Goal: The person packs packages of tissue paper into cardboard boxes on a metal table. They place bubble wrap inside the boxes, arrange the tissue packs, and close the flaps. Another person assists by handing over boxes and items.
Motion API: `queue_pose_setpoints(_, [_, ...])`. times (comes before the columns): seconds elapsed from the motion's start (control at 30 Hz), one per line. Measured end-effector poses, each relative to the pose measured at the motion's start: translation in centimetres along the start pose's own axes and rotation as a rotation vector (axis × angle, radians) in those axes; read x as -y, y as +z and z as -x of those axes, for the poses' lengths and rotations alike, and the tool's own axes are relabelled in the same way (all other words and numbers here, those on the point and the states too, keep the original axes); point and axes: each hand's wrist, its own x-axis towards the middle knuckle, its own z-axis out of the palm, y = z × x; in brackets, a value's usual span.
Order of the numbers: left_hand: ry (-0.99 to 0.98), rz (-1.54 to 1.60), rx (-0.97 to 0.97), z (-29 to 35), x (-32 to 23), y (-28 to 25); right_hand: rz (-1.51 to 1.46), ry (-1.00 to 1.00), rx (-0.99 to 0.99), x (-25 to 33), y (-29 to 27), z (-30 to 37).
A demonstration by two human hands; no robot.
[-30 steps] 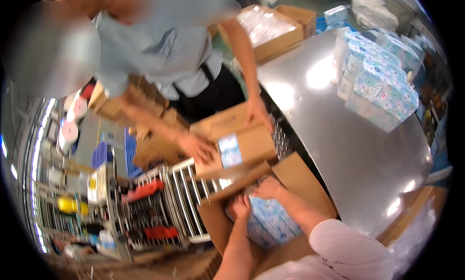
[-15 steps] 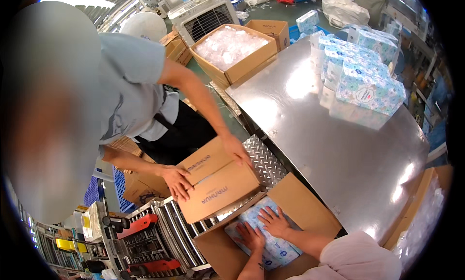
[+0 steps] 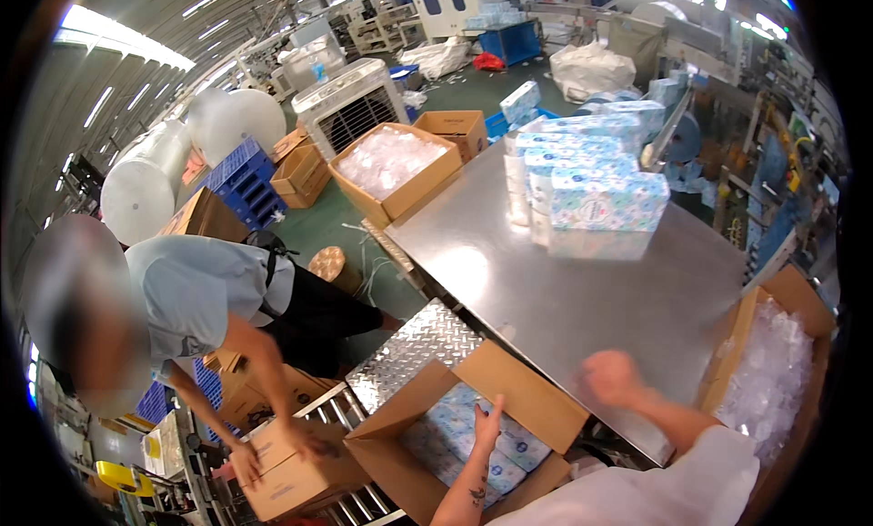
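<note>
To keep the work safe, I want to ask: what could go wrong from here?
The left hand is over the packs in the open carton, so the raised flap might scrape it. The closed carton is on rollers and could shift, perhaps pinching the co-worker's hand.

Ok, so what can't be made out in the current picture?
Head view: the right hand is motion-blurred, so its fingers don't show separately.
Head view: anything beneath the top blue floral packs in the open carton; the packs cover it.
Head view: contents of the closed carton before the co-worker, hidden by its sides.
Head view: the rest of the pale sleeve, cut off by the lower edge.
</note>
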Motion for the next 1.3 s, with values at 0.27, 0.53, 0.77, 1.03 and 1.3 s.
queue_pose_setpoints(0.27, [0.159,-0.005,0.144,-1.5,4.5,6.5,0.869,1.507,-0.188,-6.9,-18.7,37.5])
queue_pose_setpoints(0.53, [0.107,-0.057,0.161,-0.2,1.4,7.9,0.618,1.499,-0.300,-2.9,-15.1,40.6])
queue_pose_setpoints(0.77, [0.596,-0.572,0.173,2.9,-1.5,2.8,0.508,1.374,-0.521,-3.0,-20.7,43.0])
queue_pose_setpoints(1.03, [0.664,0.010,0.551,13.5,-6.6,4.0,-1.067,0.930,-0.929,1.9,-18.2,18.9])
queue_pose_setpoints(1.3, [0.642,0.312,0.511,17.8,-10.9,0.4,-1.588,0.777,-0.073,10.3,-2.3,0.6])
